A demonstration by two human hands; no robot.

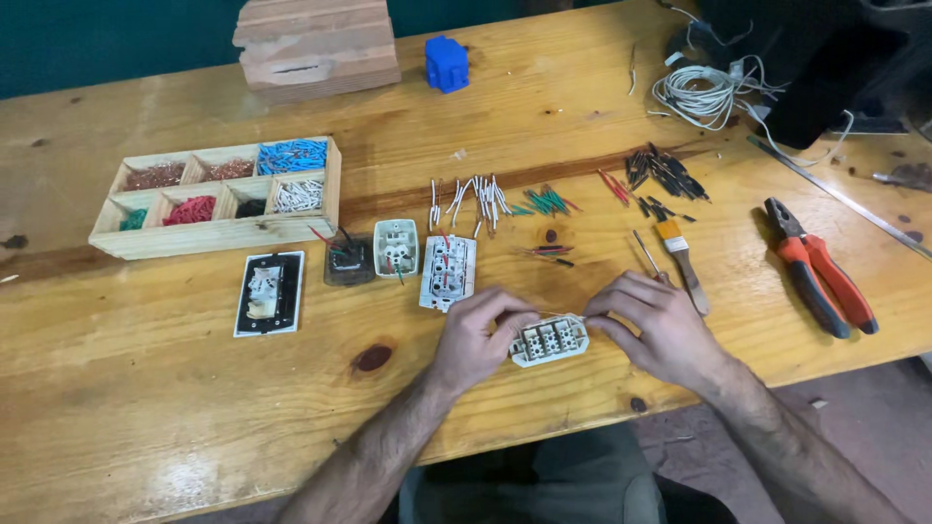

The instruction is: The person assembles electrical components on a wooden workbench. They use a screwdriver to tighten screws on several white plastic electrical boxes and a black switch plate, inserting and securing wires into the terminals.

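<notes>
A: State the position of the white switch module (pixel 549 340).

B: It lies on the wooden surface (pixel 175 388), near the front edge, between both hands. The left hand (pixel 476 340) grips its left end; the right hand (pixel 652 325) pinches its right end, apparently with a thin wire.

A: Handling properties?

B: Judged light, rigid moulded plastic; the terminals look small and likely delicate. Grip by the outer frame edges, not the contacts. The orange pliers (pixel 820 277) and the small brush (pixel 680 257) lie apart on the right.

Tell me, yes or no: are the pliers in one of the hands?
No: the red-handled pliers lie on the table, apart from both hands.
</notes>
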